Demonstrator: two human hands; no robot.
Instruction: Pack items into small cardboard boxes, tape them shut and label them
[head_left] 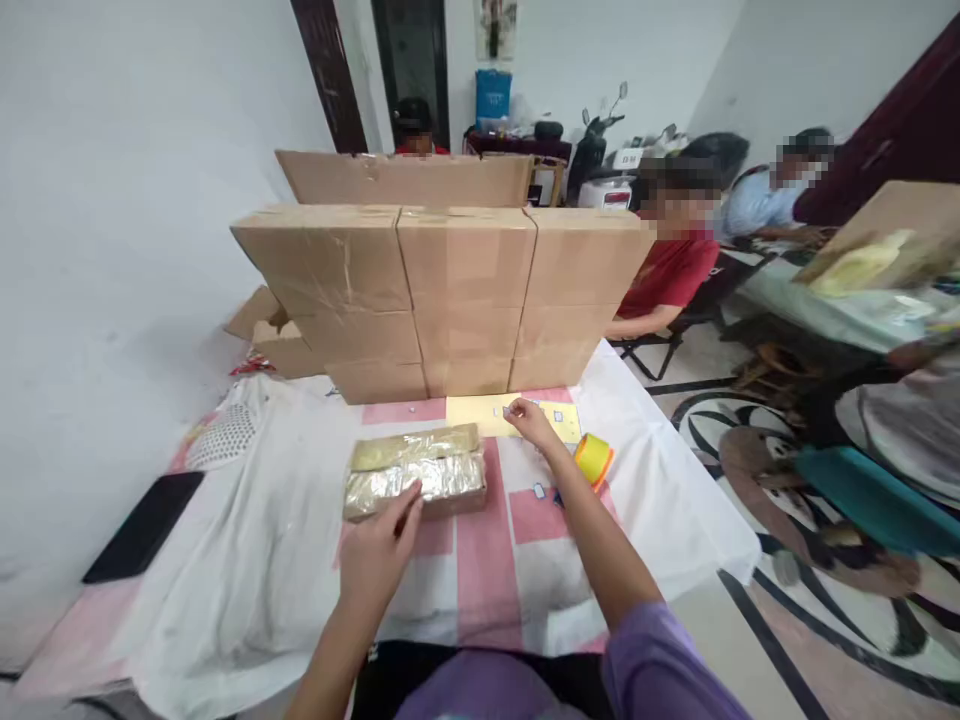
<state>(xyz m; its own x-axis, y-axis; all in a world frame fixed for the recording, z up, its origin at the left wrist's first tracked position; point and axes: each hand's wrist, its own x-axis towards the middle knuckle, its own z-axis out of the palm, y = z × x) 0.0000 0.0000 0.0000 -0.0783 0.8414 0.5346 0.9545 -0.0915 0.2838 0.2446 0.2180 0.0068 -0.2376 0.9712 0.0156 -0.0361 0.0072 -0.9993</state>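
A small carton [450, 476] wrapped in shiny clear tape lies on the cloth-covered table before me. The fingertips of my left hand [381, 545] touch its front top edge; the fingers are closed together, and whether anything is pinched between them is hidden. Further forward, my right hand [531, 422] pinches a tiny pale piece, too small to name, over a yellow sheet [469, 410] with a few small marks or bits on it. A yellow and orange roll of tape [592, 458] sits to the right of my right forearm. Near it lies a small light scrap [539, 491].
A wall of stacked brown cartons [469, 300] stands across the table's far side. An opened carton [289, 345] is behind left, and a black flat object [144, 527] lies at the left edge. A person in red [675, 270] sits beyond the cartons; others are at a table to the right.
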